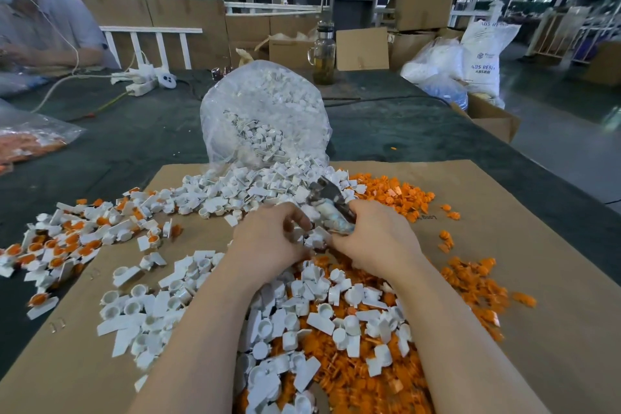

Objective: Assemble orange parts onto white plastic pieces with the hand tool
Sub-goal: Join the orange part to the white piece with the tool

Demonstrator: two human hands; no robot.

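My left hand [268,242] and my right hand [376,239] meet over the middle of a cardboard sheet [524,245]. My right hand grips a small metal hammer [327,197], its head pointing up and away. Between the fingertips of both hands sits a white plastic piece [316,239]; my left hand pinches it. Loose white pieces [235,188] and orange parts [396,195] lie heaped around and under my forearms. Finished white pieces with orange inserts [64,242] are piled at the left.
A clear bag of white pieces [265,114] lies open behind the heap. A bag of orange parts [27,141] sits at far left. Another person [43,23] works at the back left beside a power strip [141,86]. A glass jug [324,54], boxes and sacks stand behind.
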